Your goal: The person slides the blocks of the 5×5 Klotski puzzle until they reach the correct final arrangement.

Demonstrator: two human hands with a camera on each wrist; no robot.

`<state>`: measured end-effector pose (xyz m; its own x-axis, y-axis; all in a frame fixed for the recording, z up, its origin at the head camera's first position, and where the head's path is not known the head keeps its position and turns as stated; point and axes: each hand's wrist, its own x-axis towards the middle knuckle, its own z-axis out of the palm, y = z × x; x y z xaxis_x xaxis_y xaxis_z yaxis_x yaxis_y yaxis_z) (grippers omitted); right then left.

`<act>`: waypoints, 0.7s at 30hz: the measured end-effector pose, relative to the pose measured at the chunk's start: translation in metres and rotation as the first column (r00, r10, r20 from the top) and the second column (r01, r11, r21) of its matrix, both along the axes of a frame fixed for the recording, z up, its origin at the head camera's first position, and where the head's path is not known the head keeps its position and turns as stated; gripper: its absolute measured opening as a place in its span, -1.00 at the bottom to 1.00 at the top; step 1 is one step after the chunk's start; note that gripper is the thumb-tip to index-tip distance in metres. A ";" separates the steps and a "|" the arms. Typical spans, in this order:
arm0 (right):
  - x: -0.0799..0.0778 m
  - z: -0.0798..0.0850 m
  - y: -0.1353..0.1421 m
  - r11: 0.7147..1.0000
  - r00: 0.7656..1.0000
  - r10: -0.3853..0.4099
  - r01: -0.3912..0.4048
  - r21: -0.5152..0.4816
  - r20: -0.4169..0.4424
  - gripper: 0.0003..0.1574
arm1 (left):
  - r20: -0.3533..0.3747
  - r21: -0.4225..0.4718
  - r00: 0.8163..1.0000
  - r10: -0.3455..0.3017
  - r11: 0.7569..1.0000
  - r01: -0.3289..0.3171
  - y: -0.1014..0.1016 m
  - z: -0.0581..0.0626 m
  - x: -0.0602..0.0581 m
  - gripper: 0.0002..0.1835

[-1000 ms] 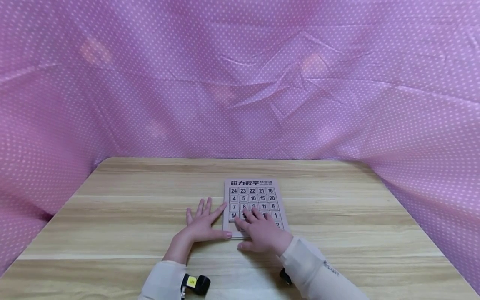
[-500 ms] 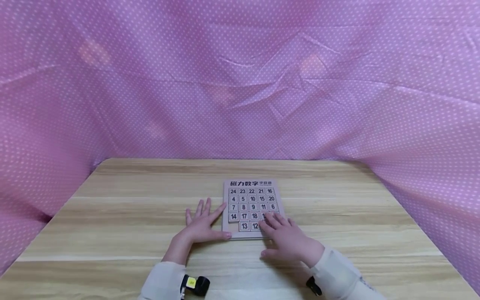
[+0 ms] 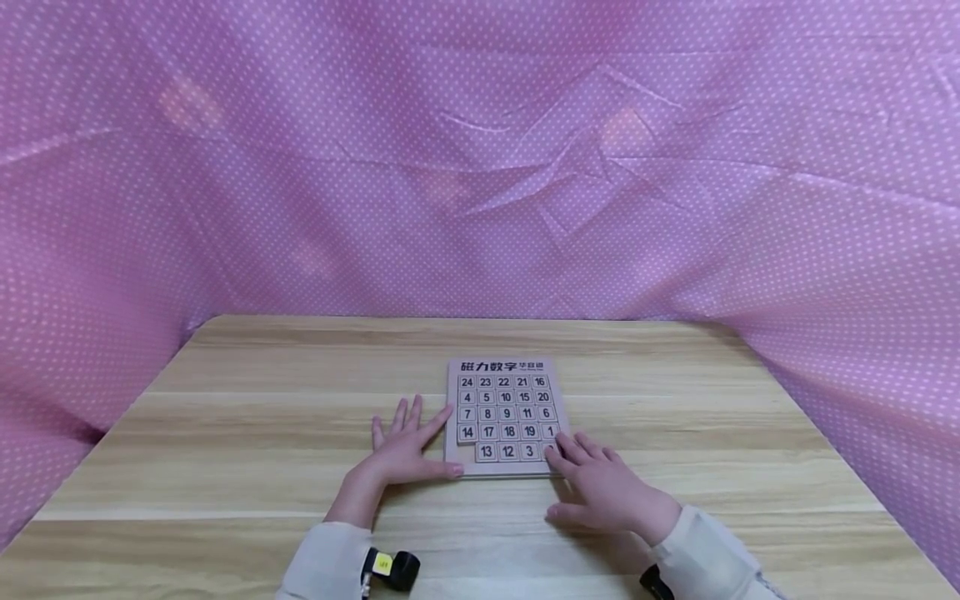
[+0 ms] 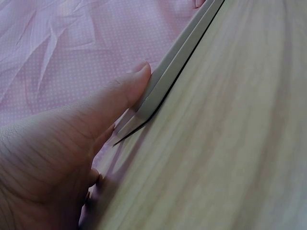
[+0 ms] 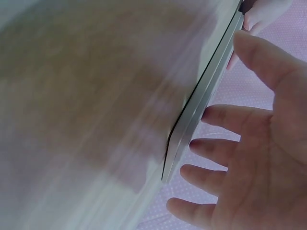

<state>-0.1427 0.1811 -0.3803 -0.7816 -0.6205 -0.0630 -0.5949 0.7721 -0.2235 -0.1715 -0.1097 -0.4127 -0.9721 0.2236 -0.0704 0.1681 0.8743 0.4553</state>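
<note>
A flat, light-coloured number slide puzzle lies on the table, with dark lettering along its top and rows of numbered tiles. The lower left corner of its grid has a gap beside tile 13. At the puzzle's lower left corner, my left hand spreads its fingers, the index at the left side. Its thumb rests on the front edge of the frame. My right hand has its index fingertip on the last tile of the bottom row, partly hiding it. The other fingers extend past the right edge.
The wooden table spreads around the puzzle on all sides. A pink dotted cloth hangs behind it and at both sides. A black wrist camera is strapped at the left sleeve.
My right hand has moved right across the puzzle to its lower right corner, uncovering the middle tiles. The bottom row has shifted slightly left since half a second ago. My left hand stays put.
</note>
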 end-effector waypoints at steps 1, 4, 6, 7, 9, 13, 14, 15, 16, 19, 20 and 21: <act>0.000 0.000 -0.001 1.000 1.000 0.004 -0.004 -0.003 -0.001 -0.06 | 0.001 0.002 1.000 0.001 1.000 -0.001 0.000 -0.001 0.000 0.03; 0.000 -0.001 -0.004 1.000 1.000 0.019 -0.019 -0.013 -0.002 -0.07 | 0.004 0.002 1.000 -0.002 1.000 0.002 0.000 -0.003 -0.001 0.04; -0.001 0.000 -0.007 0.999 0.999 0.036 -0.036 -0.019 -0.006 -0.09 | 0.003 -0.002 1.000 0.003 1.000 -0.003 0.000 -0.004 0.000 0.04; -0.001 -0.001 -0.009 0.999 0.999 0.043 -0.043 -0.022 -0.009 -0.09 | 0.000 -0.003 1.000 0.003 1.000 -0.003 0.000 -0.004 0.000 0.04; -0.001 0.000 -0.012 0.998 0.999 0.053 -0.054 -0.024 -0.008 -0.10 | -0.006 -0.005 1.000 0.000 1.000 0.000 0.000 -0.003 0.000 0.04; -0.002 0.001 -0.017 0.998 0.998 0.063 -0.063 -0.021 0.006 -0.09 | -0.013 -0.002 1.000 -0.005 1.000 0.005 0.000 -0.002 0.001 0.03; -0.002 0.002 -0.018 0.998 0.998 0.062 -0.061 -0.021 0.015 -0.09 | -0.010 -0.008 1.000 -0.005 1.000 0.005 0.000 -0.001 0.000 0.03; -0.003 0.003 -0.018 0.998 0.998 0.061 -0.060 -0.022 0.023 -0.10 | -0.007 -0.017 1.000 -0.002 1.000 0.002 0.000 -0.001 0.000 0.04; -0.004 0.004 -0.018 0.998 0.998 0.062 -0.061 -0.022 0.028 -0.11 | -0.006 -0.020 1.000 -0.001 1.000 0.001 0.000 -0.001 0.000 0.04; -0.011 0.006 -0.016 0.999 0.998 0.045 -0.044 -0.030 0.040 -0.11 | -0.005 -0.020 1.000 -0.004 1.000 0.004 0.000 -0.001 -0.001 0.04; -0.014 0.006 -0.015 0.999 0.999 0.035 -0.034 -0.027 0.036 -0.10 | -0.001 -0.019 1.000 -0.006 1.000 0.006 0.000 -0.001 -0.002 0.04; -0.017 0.006 -0.014 0.999 0.999 0.026 -0.025 -0.028 0.033 -0.09 | 0.000 -0.016 1.000 -0.008 1.000 0.008 0.000 -0.001 -0.002 0.04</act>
<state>-0.1601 0.1670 -0.3739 -0.7632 -0.6422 -0.0714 -0.6061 0.7499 -0.2651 -0.1738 -0.1093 -0.4140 -0.9703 0.2304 -0.0742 0.1752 0.8799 0.4416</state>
